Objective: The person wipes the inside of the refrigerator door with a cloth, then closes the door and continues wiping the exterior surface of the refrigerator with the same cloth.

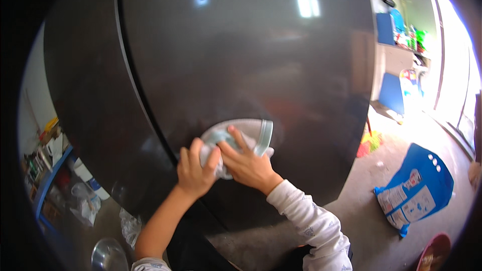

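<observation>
A pale cloth [244,128] with a light green band along its edge lies pressed against a dark glossy double-door cabinet or refrigerator [241,64]. My right hand [246,163] spreads over the cloth, fingers pointing up and left, holding it to the door panel. Bunched folds of the same cloth are gripped by my left hand [197,167], just left of the right one. Both hands are on the lower part of the right door, close to the dark vertical gap [141,94] between the doors. Part of the cloth is hidden under my fingers.
At right, a blue printed bag [416,188] rests on the floor, with a pink basin [435,254] below it. A metal bowl [108,256] and clear plastic bags [130,226] lie at lower left. A blue-edged shelf [52,177] holds mixed items.
</observation>
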A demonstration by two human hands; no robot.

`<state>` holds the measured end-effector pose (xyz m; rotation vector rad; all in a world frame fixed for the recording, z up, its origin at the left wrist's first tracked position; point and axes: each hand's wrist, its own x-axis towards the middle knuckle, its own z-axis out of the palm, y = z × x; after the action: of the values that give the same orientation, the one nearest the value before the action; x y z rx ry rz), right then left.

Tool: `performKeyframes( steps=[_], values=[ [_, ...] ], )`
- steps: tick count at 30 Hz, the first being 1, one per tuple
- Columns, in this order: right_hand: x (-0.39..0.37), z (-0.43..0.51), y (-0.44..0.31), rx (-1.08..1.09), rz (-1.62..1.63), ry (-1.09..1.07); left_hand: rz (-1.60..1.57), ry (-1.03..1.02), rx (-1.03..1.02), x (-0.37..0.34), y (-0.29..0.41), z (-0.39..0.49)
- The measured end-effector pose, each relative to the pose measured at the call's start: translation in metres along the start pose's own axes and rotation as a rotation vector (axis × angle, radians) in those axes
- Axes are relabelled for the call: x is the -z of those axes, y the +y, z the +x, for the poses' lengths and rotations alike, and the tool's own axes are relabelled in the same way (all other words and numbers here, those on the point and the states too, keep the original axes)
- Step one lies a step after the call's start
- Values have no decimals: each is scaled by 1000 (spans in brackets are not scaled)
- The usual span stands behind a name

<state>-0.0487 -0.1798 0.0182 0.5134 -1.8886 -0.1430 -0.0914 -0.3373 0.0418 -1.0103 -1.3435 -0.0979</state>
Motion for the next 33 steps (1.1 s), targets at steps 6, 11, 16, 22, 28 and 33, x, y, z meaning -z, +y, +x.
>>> performKeyframes(
  steps=[6, 11, 16, 22, 28, 33],
  values=[
    [-48, -64, -47, 257, 252, -187, -20, -358, -70, 36, 13, -100],
    [-58, -57, -45, 112, 79, -72, 91, -378, -66, 45, -3, -59],
    [-18, -15, -30, -16, -78, -5, 106, -214, -33, 43, -25, -24],
    [31, 38, -23, -57, -36, -23, 229, 25, -37, 33, -55, 6],
    [32, 36, 30, 113, -60, 471, 25, 326, -179, 0, -80, 58],
    [18, 39, 37, 34, 5, 552, 114, 286, -292, -3, -89, 79]
  ],
)
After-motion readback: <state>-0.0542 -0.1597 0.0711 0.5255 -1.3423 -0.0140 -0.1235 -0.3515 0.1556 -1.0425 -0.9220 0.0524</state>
